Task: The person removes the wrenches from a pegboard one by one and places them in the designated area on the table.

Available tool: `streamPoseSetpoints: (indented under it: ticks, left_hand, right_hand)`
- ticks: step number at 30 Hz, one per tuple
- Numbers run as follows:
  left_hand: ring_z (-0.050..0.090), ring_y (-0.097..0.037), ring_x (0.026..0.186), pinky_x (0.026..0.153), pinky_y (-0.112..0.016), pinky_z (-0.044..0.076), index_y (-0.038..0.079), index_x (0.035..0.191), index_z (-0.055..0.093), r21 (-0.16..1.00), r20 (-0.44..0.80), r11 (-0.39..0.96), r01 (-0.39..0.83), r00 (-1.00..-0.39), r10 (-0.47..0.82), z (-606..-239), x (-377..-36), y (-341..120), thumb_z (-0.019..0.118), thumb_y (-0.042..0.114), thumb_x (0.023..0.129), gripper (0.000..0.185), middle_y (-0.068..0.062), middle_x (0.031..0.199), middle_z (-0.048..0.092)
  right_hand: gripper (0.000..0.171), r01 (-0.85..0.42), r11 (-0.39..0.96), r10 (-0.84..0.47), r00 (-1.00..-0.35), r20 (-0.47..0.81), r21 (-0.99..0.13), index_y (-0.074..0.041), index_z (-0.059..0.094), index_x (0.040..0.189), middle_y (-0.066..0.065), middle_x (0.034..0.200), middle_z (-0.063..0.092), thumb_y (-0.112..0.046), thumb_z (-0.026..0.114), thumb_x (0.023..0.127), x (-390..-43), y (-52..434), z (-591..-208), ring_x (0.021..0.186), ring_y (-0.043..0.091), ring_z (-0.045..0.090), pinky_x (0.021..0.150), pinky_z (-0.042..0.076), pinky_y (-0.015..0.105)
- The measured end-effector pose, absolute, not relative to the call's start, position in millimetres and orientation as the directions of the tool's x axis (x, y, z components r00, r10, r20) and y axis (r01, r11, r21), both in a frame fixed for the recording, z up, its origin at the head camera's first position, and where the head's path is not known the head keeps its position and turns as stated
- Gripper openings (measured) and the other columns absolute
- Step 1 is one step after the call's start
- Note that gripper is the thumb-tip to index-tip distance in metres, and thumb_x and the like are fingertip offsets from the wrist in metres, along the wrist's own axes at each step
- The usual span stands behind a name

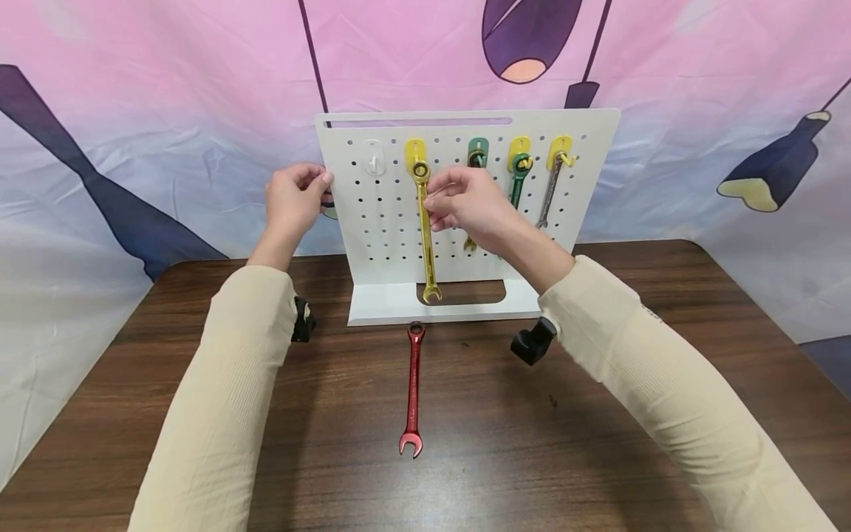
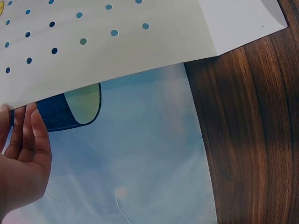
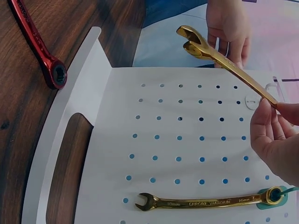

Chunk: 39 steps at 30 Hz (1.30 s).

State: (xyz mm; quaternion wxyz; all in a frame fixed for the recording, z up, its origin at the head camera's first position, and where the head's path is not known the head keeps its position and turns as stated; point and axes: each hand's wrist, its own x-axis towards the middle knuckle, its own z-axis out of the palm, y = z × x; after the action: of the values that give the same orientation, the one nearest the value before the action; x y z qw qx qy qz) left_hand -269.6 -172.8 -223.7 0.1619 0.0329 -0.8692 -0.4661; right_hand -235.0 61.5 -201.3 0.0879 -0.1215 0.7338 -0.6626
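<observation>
Right grip pinches gold wrench | left grip holds pegboard edge

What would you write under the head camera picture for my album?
Right hand pinches a gold wrench hanging on the white pegboard.

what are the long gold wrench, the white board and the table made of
Gold wrench: looks like metal with a shiny gold finish; it gleams. White board: thin, matte, bent at the base; painted metal or plastic, cannot tell. Table: dark wood grain, possibly laminate.
</observation>
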Motion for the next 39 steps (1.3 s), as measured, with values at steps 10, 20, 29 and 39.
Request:
streamPoseSetpoints:
  ticks: [10, 20, 29, 39]
  left_hand:
    - [0.06, -0.015, 0.078, 0.07, -0.026, 0.053, 0.008, 0.102, 0.064, 0.842, 0.275, 0.522, 0.137, -0.941, -0.196, -235.5, -285.8, -182.8, 0.053, 0.035, 0.091, 0.032, -0.006, 0.092, 0.06]
    - [0.059, -0.016, 0.082, 0.075, -0.031, 0.052, 0.003, 0.108, 0.061, 0.823, 0.249, 0.56, 0.093, -0.946, -0.208, -222.5, -269.4, -172.7, 0.048, 0.031, 0.094, 0.033, -0.005, 0.093, 0.058]
    - [0.059, -0.017, 0.084, 0.074, -0.028, 0.052, 0.003, 0.108, 0.061, 0.817, 0.26, 0.568, 0.099, -0.942, -0.21, -224.1, -269.0, -172.3, 0.048, 0.03, 0.095, 0.033, -0.007, 0.095, 0.059]
    - [0.058, -0.016, 0.083, 0.075, -0.03, 0.052, 0.003, 0.109, 0.061, 0.825, 0.262, 0.555, 0.102, -0.941, -0.216, -225.2, -269.0, -172.9, 0.048, 0.03, 0.095, 0.033, -0.007, 0.096, 0.059]
  right_hand:
    - [0.007, -0.012, 0.079, -0.308, -0.951, -0.014, -0.997, 0.005, 0.053, 0.095, 0.015, 0.091, 0.053, 0.008, 0.052, 0.089, -229.0, 66.6, -207.6, 0.068, 0.02, 0.054, 0.066, 0.055, 0.029]
    - [0.006, -0.008, 0.111, -0.307, -0.951, -0.027, -0.994, 0.006, 0.053, 0.096, 0.015, 0.09, 0.053, 0.007, 0.052, 0.089, -224.0, 74.1, -221.1, 0.067, 0.019, 0.054, 0.063, 0.055, 0.028]
    - [0.009, 0.057, 0.098, -0.333, -0.939, -0.087, -0.994, 0.009, 0.051, 0.098, 0.015, 0.088, 0.054, 0.007, 0.051, 0.09, -214.8, 81.5, -236.8, 0.066, 0.018, 0.055, 0.063, 0.055, 0.027]
    - [0.008, 0.116, 0.113, -0.329, -0.933, -0.147, -0.987, 0.009, 0.051, 0.096, 0.015, 0.086, 0.053, 0.009, 0.051, 0.088, -206.3, 88.6, -261.5, 0.064, 0.018, 0.056, 0.063, 0.055, 0.028]
